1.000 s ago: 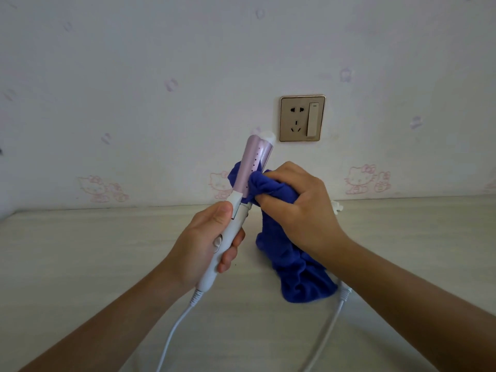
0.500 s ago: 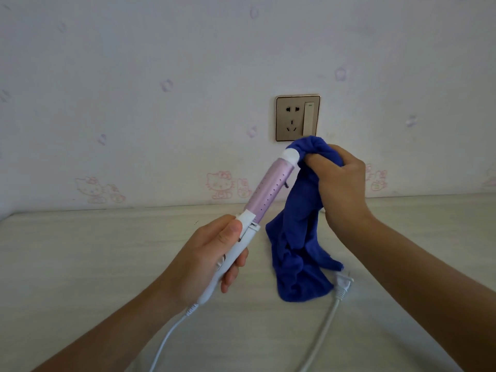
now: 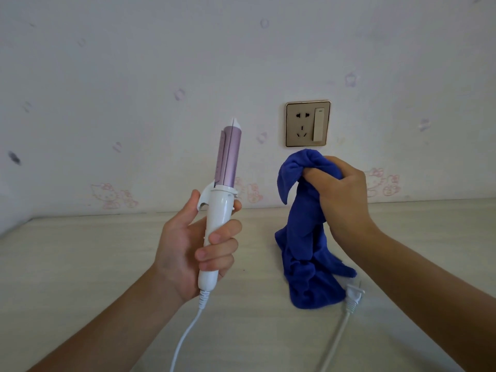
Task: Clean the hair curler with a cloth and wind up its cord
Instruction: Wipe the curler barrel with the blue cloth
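My left hand (image 3: 188, 245) grips the white handle of the hair curler (image 3: 224, 200), which stands nearly upright with its pink-purple barrel pointing up. To its right, my right hand (image 3: 341, 194) holds a bunched blue cloth (image 3: 306, 237) apart from the curler; the cloth hangs down and its lower end lies on the table. The white cord (image 3: 185, 336) runs from the handle's base down out of view. Its white plug (image 3: 354, 294) lies on the table beside the cloth's lower end, with more cord trailing toward me.
A pale wooden table (image 3: 80, 264) stretches across the view and meets a white wall with faint pink cartoon prints. A gold-framed wall socket with a switch (image 3: 308, 123) sits just above the cloth.
My right hand slid the cloth up the barrel, off its tip, then pulled away to the right. My left hand turned the curler upright and rotated it, with the clamp side facing me.
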